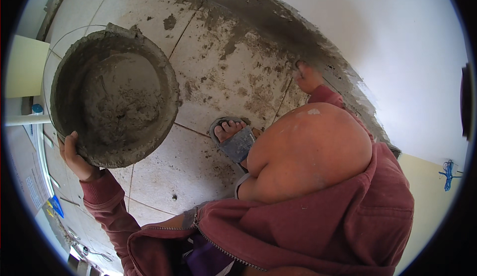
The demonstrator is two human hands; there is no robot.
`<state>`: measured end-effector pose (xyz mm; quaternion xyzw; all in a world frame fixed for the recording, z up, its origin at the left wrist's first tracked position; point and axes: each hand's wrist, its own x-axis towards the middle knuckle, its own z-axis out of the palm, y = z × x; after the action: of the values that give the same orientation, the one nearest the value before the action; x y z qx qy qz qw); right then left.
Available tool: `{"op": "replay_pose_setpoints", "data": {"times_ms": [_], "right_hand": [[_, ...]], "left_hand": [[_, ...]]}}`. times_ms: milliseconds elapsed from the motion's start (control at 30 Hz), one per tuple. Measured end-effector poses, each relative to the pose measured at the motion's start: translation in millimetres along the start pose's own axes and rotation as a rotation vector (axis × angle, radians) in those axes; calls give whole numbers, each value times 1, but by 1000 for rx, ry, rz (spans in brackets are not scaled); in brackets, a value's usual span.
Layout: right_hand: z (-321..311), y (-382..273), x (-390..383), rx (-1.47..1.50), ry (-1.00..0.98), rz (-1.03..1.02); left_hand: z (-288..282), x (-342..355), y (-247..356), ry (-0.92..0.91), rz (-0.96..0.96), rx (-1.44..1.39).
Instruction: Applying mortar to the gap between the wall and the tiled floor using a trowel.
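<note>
A round bucket, its rim crusted with grey mortar, is at the left. Wet grey mortar lies inside it. My left hand grips the near left part of the rim, with the thumb over the edge and the other fingers mostly hidden outside. Over at the foot of the wall, my right hand is closed beside the fresh mortar band. A small dark bit shows at its fingers, but what it holds cannot be made out.
My bare knee and sandalled foot stand between the hands. Mortar splashes cover the pale floor tiles. A white wall rises at the right, with blue string on it. A printed sheet or bag lies far left.
</note>
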<state>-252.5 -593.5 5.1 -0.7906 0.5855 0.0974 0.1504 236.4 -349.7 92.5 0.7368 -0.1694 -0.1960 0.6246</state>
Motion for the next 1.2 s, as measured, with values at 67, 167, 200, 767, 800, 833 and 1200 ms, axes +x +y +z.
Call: {"op": "replay_pose_setpoints", "data": {"times_ms": [67,167,200,767,800,833,1200], "right_hand": [[15,3,14,-63,-74,21],[21,-6,36,-9,-49,65],[17,-14,43,28,0,77],[28,-70,74,87,-96,51],[31,-76,82,110,-80,67],[32,-77,87,132,-64,84],[28,-1,37,580,316,-106]], "left_hand": [[-1,0,-4,-18,39,-7],[11,-6,6,-15,31,-23],[15,-8,8,11,-4,-59],[0,-1,-1,-49,28,11],[-2,-1,-1,-42,-21,14],[-3,0,-3,-42,-19,15],[6,2,2,-2,4,-35]]}}
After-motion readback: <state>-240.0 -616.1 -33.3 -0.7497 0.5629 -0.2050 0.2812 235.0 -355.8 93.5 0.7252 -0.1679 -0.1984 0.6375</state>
